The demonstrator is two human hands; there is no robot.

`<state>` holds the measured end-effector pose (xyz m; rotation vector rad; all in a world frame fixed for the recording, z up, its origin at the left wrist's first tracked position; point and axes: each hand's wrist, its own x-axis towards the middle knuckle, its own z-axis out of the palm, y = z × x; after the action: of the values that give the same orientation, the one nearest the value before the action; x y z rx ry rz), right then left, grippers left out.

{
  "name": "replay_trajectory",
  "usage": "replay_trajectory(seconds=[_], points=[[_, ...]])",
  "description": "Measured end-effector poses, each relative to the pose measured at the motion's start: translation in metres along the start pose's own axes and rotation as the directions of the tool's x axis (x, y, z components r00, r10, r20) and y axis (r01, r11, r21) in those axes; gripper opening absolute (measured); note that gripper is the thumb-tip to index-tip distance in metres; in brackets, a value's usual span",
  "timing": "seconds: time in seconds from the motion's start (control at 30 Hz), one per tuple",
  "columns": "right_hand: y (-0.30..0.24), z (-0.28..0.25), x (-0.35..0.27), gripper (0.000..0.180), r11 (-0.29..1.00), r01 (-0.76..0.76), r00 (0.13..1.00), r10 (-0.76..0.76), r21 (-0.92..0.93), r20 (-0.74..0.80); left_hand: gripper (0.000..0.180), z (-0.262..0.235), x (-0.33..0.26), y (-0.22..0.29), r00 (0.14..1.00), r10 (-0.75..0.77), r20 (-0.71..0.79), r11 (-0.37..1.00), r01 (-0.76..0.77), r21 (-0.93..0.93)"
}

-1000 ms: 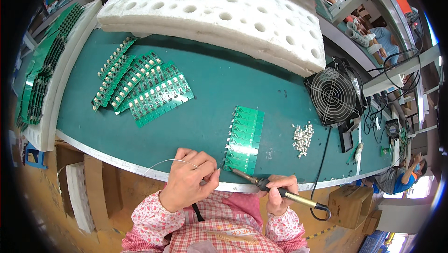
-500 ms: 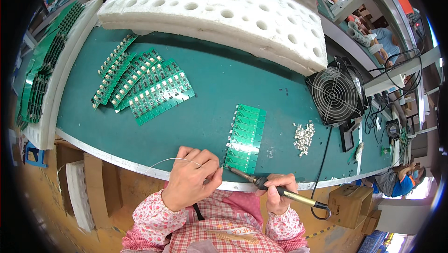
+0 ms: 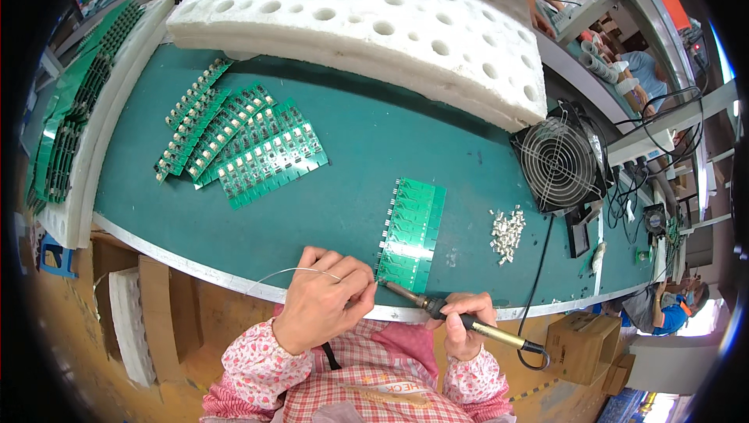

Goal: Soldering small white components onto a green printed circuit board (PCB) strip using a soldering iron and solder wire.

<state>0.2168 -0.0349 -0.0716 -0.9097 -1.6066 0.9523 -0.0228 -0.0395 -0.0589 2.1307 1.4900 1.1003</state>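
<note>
A green circuit board panel [image 3: 409, 228] lies on the green-topped bench close to its front edge, a row of pins along its left side. My right hand [image 3: 466, 320] is closed round a soldering iron [image 3: 491, 332], whose tip meets the panel's lower left corner. Pinched in my left hand [image 3: 328, 298] is a thin solder wire [image 3: 290, 269], which trails off to the left; its working end is hidden by my fingers beside that same corner.
Several populated board strips [image 3: 269, 162] overlap at the left. Small white connectors [image 3: 507, 234] sit in a pile right of the panel. Behind stands a holed white foam block [image 3: 351, 21]; a black fan [image 3: 556, 159] is at the right, and more boards [image 3: 74, 111] rest against foam at far left.
Both hands, the iron and the panel stay almost where they were. The whole view has shifted very slightly. At the upper right, another person's arm has moved.
</note>
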Motion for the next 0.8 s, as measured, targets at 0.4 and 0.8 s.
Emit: replay_trajectory(seconds=[0.4, 0.8], points=[[-0.0022, 0.0007, 0.0017, 0.012, 0.999, 0.032, 0.999, -0.031, 0.023, -0.023, 0.016, -0.0013, -0.0001, 0.0008, 1.000, -0.023, -0.003, 0.999, 0.023, -0.031], [-0.0038, -0.0011, -0.0003, 0.011, 0.999, -0.043, 0.999, 0.043, 0.012, -0.011, 0.015, -0.0025, 0.0012, 0.0007, 1.000, -0.026, 0.017, 0.999, 0.027, -0.033]])
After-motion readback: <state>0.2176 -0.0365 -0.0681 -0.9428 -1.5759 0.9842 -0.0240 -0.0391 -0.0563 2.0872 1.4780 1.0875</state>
